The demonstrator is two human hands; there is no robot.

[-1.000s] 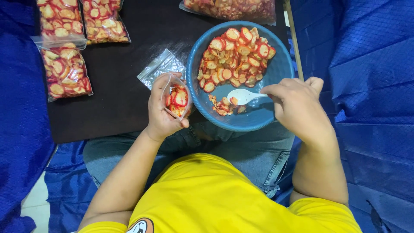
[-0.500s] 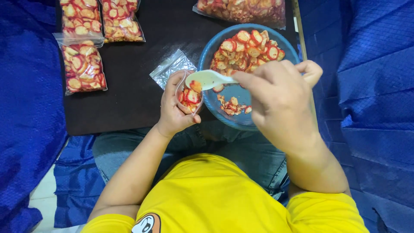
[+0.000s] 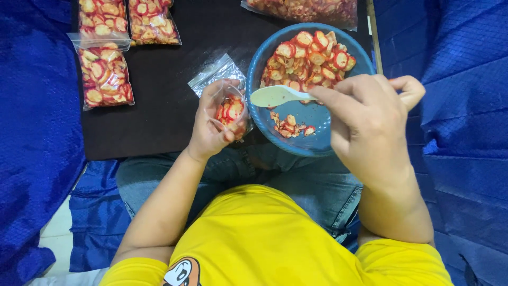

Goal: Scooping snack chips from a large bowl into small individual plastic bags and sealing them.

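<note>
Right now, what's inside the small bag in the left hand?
Red-edged snack slices sit in the small clear bag, filling its lower part. The left hand wraps the bag's underside, so the bottom and the exact amount are hidden.

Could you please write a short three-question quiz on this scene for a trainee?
1. True or false: the spoon in the right hand is heaped with slices.
2. Which thing does the left hand hold? A) a lid B) a small clear bag C) a knife
3. Fill in: the loose red-rimmed slices lie in a blue ____.

Key: 1 false, the spoon is empty; 2 B; 3 bowl.
</note>
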